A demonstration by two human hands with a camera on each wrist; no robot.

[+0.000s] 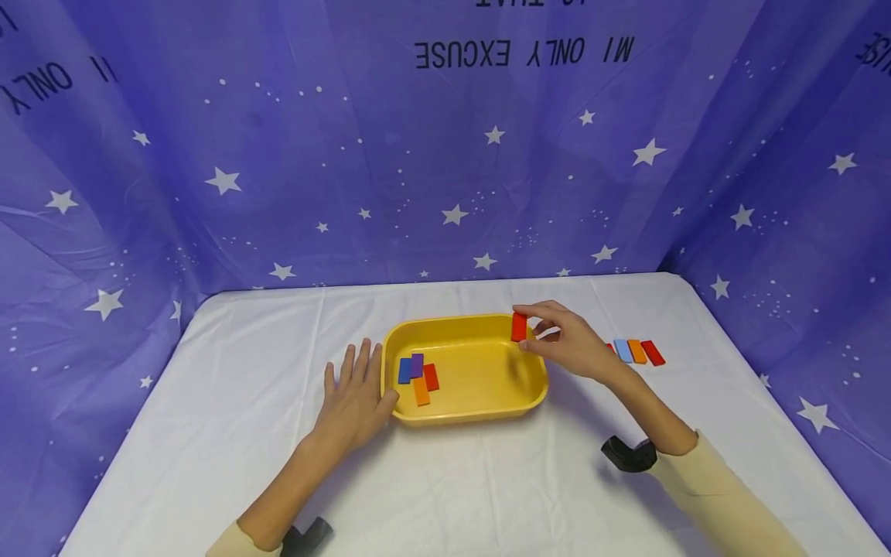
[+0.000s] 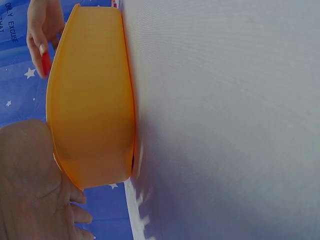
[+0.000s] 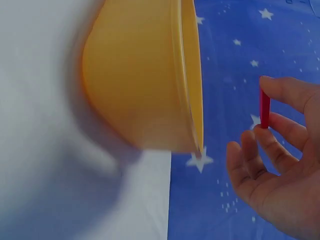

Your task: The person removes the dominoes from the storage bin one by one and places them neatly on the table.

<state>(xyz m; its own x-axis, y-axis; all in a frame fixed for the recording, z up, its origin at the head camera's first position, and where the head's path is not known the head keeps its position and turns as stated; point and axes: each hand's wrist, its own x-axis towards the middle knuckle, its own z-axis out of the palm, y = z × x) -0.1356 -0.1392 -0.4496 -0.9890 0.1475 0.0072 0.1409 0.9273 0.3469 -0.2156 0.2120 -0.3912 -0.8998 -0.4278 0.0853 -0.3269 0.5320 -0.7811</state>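
Note:
My right hand point(image 1: 567, 340) pinches a red block point(image 1: 519, 326), thin and rectangular, between thumb and fingers over the right end of a yellow tray point(image 1: 473, 411). The right wrist view shows the same red block point(image 3: 264, 102) edge-on, above the level of the rim. At the tray's left end my left hand point(image 1: 355, 402) lies with fingers spread, its thumb at the rim. Inside the tray, towards the left, are a blue block point(image 1: 404, 370), a purple block point(image 1: 417, 365), a red block point(image 1: 431, 377) and an orange block point(image 1: 421, 391), close together.
Right of the tray, on the white cloth point(image 1: 487, 487), stands a short row with a light blue block point(image 1: 623, 351), an orange block point(image 1: 636, 351) and a red block point(image 1: 653, 353). Another red piece there is mostly hidden by my right hand. A purple star-patterned curtain point(image 1: 390, 178) surrounds the table.

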